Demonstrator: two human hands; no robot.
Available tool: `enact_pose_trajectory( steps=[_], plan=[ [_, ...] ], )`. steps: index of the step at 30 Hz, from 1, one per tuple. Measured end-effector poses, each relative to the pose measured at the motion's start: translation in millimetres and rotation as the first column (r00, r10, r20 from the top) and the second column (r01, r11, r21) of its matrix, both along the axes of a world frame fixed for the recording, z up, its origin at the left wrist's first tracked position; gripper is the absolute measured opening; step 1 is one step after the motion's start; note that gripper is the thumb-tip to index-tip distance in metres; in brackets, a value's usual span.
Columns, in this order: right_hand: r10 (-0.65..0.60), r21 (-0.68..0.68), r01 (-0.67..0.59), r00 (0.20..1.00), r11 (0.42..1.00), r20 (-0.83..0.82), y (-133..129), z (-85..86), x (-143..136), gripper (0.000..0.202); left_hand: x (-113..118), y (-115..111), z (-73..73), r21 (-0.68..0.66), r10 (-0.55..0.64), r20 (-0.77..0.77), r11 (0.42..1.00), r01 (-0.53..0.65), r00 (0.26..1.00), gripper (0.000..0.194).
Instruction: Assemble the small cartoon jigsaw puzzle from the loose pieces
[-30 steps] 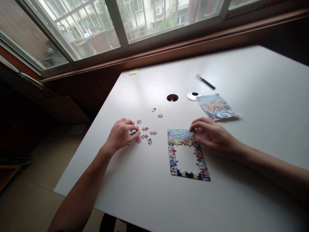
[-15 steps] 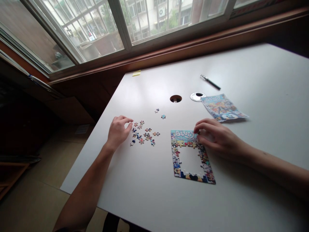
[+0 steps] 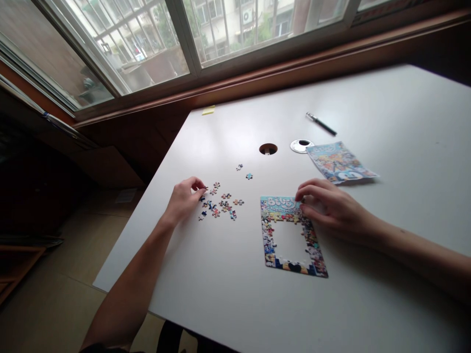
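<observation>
My left hand (image 3: 184,198) is at the left edge of a loose cluster of jigsaw puzzle pieces (image 3: 225,205). Its thumb and fingertips pinch one small puzzle piece (image 3: 206,188), mostly covered by the fingers. The jigsaw puzzle frame (image 3: 270,242), printed with colourful cartoon figures, lies flat to the right of the cluster, and bare white table shows through its middle. At the frame's top right corner, my right hand (image 3: 329,208) is closed, thumb and fingers on the corner, which they partly hide.
A printed picture sheet (image 3: 340,162) lies beyond my right hand. Behind it are a black pen (image 3: 321,124) and a silver grommet ring (image 3: 300,146), near a round hole (image 3: 268,149) in the white table (image 3: 221,274). A yellow sticky note (image 3: 208,111) marks the far edge, below the window.
My left hand has closed its thumb and fingers on a puzzle piece at the upper left of the cluster. My right hand stays at the frame's corner.
</observation>
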State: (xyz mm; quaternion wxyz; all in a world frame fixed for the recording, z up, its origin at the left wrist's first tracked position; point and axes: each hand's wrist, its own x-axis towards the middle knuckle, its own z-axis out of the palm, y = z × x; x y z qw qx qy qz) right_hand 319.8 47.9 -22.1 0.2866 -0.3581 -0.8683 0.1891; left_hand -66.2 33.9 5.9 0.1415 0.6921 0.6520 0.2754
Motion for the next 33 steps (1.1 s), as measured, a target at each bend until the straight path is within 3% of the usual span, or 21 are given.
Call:
enact_pose_trajectory(
  steps=[3, 5, 14, 17, 24, 30, 33],
  plan=[
    [0.012, -0.002, -0.012, 1.0, 1.0, -0.005, 1.1, -2.0, 1.0, 0.013, 12.9, -4.6, 2.2, -0.082, -0.024, 0.398, 0.995, 0.062, 0.917, 0.027],
    [0.016, -0.005, -0.016, 1.0, 1.0, -0.01, 1.2, -2.7, 1.6, 0.014, 25.7, -10.4, 3.4, -0.116, -0.032, 0.556, 0.986, 0.116, 0.831, 0.03],
    [-0.003, -0.008, 0.003, 0.999, 1.0, -0.043, -0.1, -1.6, -0.8, 0.016, 72.1, -40.9, -2.0, -0.06, -0.164, 0.751, 0.947, 0.315, 0.639, 0.02],
    [-0.002, -0.022, 0.0, 0.998, 1.0, -0.055, 0.0, -1.8, -0.8, 0.017, 78.5, -45.3, -9.9, -0.033, -0.227, 0.734, 0.929, 0.368, 0.64, 0.018],
    [-0.002, -0.019, 0.001, 0.998, 1.0, -0.066, 0.0, -2.0, -0.8, 0.018, 76.7, -47.0, -17.5, 0.105, -0.414, 0.525, 0.899, 0.426, 0.744, 0.019],
    [0.0, -0.007, 0.0, 0.997, 1.0, -0.075, -0.3, -0.9, -2.4, 0.017, 84.8, -46.2, -14.3, 0.279, -0.501, 0.227, 0.855, 0.437, 0.835, 0.021],
    [0.003, 0.019, -0.002, 0.998, 1.0, -0.061, -0.2, 0.0, -3.1, 0.017, 97.6, -47.2, -16.0, 0.301, -0.506, 0.107, 0.837, 0.457, 0.856, 0.02]
  ],
)
